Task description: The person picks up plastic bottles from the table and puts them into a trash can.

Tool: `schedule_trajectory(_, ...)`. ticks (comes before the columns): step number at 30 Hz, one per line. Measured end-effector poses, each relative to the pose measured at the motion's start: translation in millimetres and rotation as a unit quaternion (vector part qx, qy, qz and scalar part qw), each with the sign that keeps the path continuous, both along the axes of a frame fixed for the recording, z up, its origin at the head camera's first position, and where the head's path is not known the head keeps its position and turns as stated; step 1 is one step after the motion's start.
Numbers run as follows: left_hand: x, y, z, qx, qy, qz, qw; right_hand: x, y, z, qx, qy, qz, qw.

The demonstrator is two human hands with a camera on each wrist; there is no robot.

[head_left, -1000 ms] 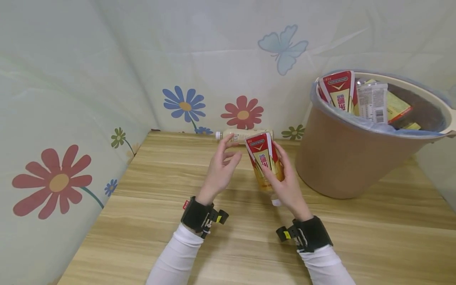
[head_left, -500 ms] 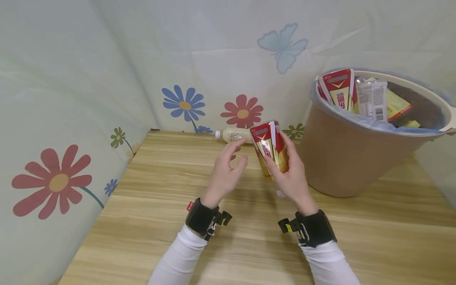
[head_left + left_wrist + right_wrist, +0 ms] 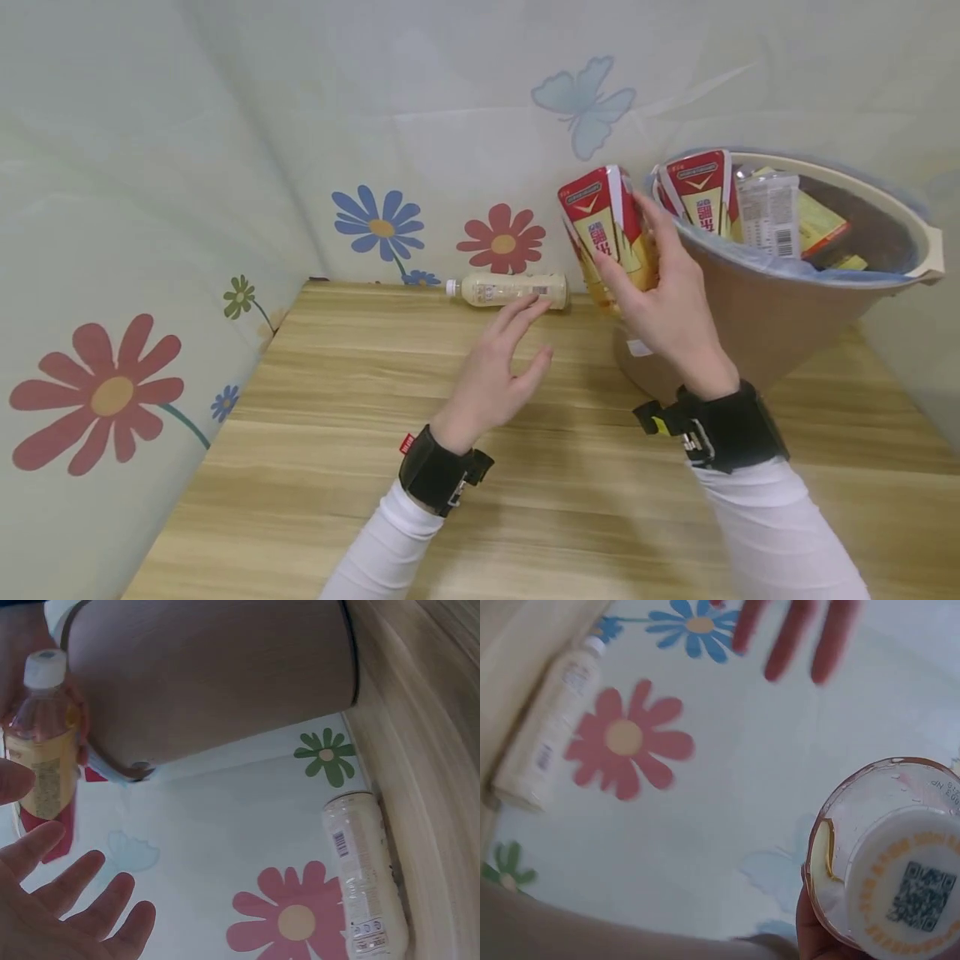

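My right hand (image 3: 678,312) grips a plastic bottle (image 3: 596,225) with a red and gold label, lifted at the left side of the bin. Its white cap (image 3: 907,889) faces back toward me, and its base points up and away. In the left wrist view the held bottle (image 3: 46,761) hangs past my left fingers, apart from them. My left hand (image 3: 491,383) is held out over the table with relaxed fingers and holds nothing. A pale, cream-coloured bottle (image 3: 502,289) with a white cap lies on its side just beyond those fingertips, against the backdrop.
A brown bin (image 3: 780,317) with a blue liner (image 3: 765,260) stands on the right of the wooden table (image 3: 360,400). Inside show a similar red bottle (image 3: 701,192), a clear wrapper (image 3: 772,212) and a yellow packet (image 3: 821,221). A flower-printed sheet (image 3: 420,108) hangs behind.
My right hand has carried the red bottle up and to the right, to the bin's side. The left hand has let its fingers spread and shifted slightly right.
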State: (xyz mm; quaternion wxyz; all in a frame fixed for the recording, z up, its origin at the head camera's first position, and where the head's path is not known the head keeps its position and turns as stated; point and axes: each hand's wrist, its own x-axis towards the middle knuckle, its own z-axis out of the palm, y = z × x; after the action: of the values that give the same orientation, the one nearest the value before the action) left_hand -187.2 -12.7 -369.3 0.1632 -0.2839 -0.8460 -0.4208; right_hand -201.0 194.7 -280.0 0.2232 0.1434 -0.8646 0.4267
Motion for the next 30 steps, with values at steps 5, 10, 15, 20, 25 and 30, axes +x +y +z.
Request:
schedule_trajectory(5,3.4,3,5.6,-0.004,0.023,-0.003,0.9997,-2.6,16,43.2,-0.009,0.02,-0.045,0.999)
schedule_trajectory(10,7.0,6,8.5,-0.001,0.042,-0.008,0.9991,-10.2,41,69.1,-0.019,0.043,-0.112,0.993)
schedule_trajectory(15,10.1,6,8.0,-0.001,0.043,-0.009,0.999,-21.0,72,78.0,-0.011,0.101,-0.151,0.983)
schedule_trajectory(20,11.2,3,8.5,-0.003,0.035,-0.005,0.9994,-23.6,94,78.0,0.003,0.142,-0.201,0.969)
schedule_trajectory(25,10.7,1,9.3,-0.008,0.033,-0.002,0.9994,-15.4,100,78.5,0.043,0.037,-0.293,0.954)
schedule_trajectory(30,9.8,0,8.9,-0.006,0.029,-0.001,0.9996,-13.8,103,77.3,0.078,-0.032,-0.31,0.947)
